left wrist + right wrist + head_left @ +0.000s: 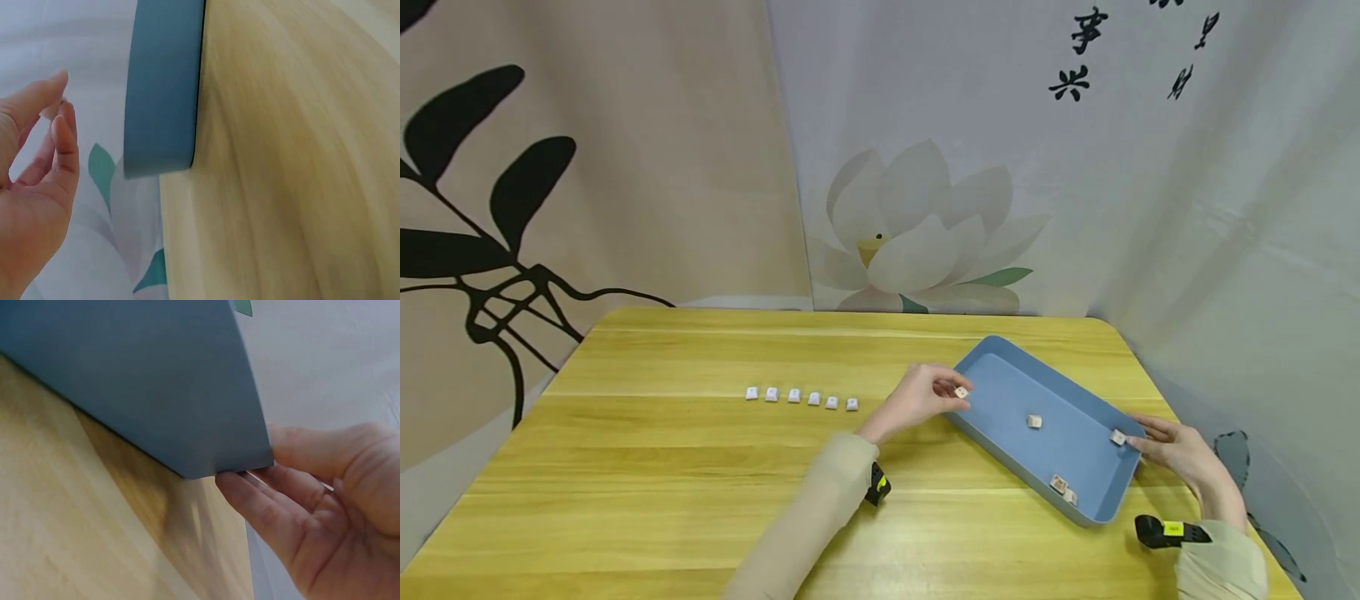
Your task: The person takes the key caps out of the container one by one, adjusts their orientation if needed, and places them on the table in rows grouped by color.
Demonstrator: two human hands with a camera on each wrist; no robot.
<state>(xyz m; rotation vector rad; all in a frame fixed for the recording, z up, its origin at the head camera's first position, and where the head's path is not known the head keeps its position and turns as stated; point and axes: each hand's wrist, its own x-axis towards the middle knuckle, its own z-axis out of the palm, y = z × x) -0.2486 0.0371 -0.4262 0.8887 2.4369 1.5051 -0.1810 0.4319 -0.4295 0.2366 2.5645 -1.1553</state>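
My left hand (921, 392) is over the near left rim of a blue tray (1037, 354). Between its thumb and fingertips it pinches a small white keycap (961, 392) with a dark mark. In the left wrist view the fingers mostly cover that keycap (52, 111). At the tray's right end, my right hand (1180, 454) grips the rim, thumb on top and fingers beneath; the right wrist view shows its fingers (262, 509) at the tray corner. Inside lie a keycap (1034, 422) mid-tray, another (1117, 437) close to the right thumb, and two by the near wall (1058, 483).
Several white keycaps (794, 396) stand in a spaced row on the wooden table (647, 467), left of the tray. The table's far edge meets a printed curtain (925, 225). A black wrist camera (877, 485) is on the left sleeve, another (1172, 532) on the right.
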